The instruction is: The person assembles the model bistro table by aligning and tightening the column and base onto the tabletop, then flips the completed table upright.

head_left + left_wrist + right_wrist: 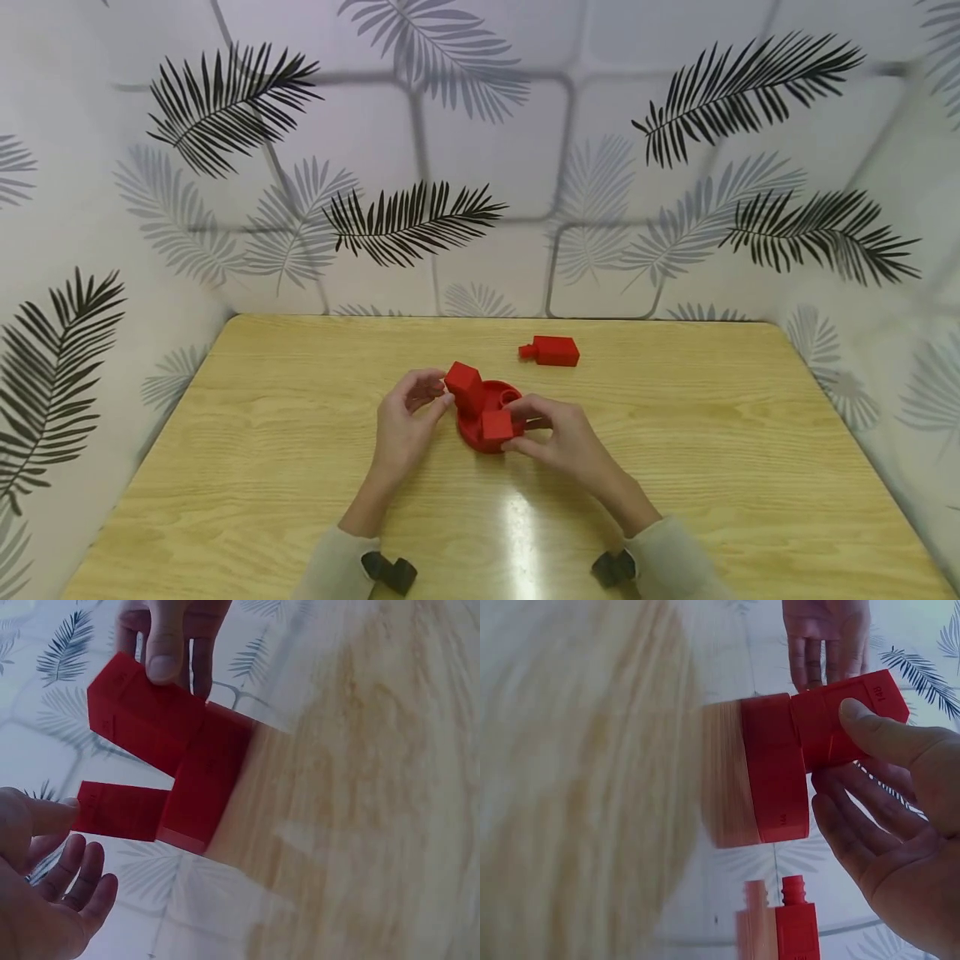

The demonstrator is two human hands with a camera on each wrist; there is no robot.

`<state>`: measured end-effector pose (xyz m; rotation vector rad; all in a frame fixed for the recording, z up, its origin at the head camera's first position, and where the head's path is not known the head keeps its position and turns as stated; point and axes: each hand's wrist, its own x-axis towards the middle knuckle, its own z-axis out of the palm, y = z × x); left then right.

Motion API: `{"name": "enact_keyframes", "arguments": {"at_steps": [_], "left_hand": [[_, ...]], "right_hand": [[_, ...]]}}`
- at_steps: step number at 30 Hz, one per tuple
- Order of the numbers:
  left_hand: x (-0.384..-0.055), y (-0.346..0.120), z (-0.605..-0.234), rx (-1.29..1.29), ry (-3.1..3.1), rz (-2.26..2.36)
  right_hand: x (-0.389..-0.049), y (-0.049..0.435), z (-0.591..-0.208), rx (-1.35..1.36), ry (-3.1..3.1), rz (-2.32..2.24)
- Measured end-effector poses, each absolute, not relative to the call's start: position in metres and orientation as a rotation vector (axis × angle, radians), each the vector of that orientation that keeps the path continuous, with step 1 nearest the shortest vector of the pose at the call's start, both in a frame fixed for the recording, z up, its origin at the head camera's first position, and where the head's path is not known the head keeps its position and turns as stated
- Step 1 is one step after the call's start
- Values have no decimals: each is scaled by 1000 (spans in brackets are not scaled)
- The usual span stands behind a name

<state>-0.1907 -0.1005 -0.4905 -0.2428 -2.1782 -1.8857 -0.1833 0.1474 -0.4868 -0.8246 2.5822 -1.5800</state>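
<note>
A round red tray (467, 435) stands on the table with red pieces on it. My right hand (558, 429) pinches a red block (497, 425) at the tray's near side. Its thumb lies on a face marked with small digits, the fingers behind, as the right wrist view shows of the block (840, 720). A taller red block (467, 387) rises at the tray's left. Beside it is my left hand (405, 421), fingers loosely bent and thumb tip right at the block's edge. In the left wrist view its lower fingers stand apart from that block (124, 812).
Behind the tray, a red square bottle-shaped piece (555, 351) lies on the wooden table (300, 375), its threaded neck pointing left. A small red ring (509, 397) shows inside the tray. A leaf-patterned cloth (487, 150) hangs behind and at both sides.
</note>
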Motion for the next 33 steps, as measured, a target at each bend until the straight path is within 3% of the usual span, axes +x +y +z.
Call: {"name": "enact_keyframes", "arguments": {"at_steps": [9, 17, 33], "left_hand": [[-181, -102, -478, -590, -2399, -1884], [-177, -101, -478, -641, -2439, -1944], [-173, -88, -482, -670, -2468, -1762]], "right_hand": [[-182, 144, -485, -812, 2556, -1610], [-190, 164, -477, -794, 2555, -1586], [-266, 189, -475, -783, 3028, -1312]]}}
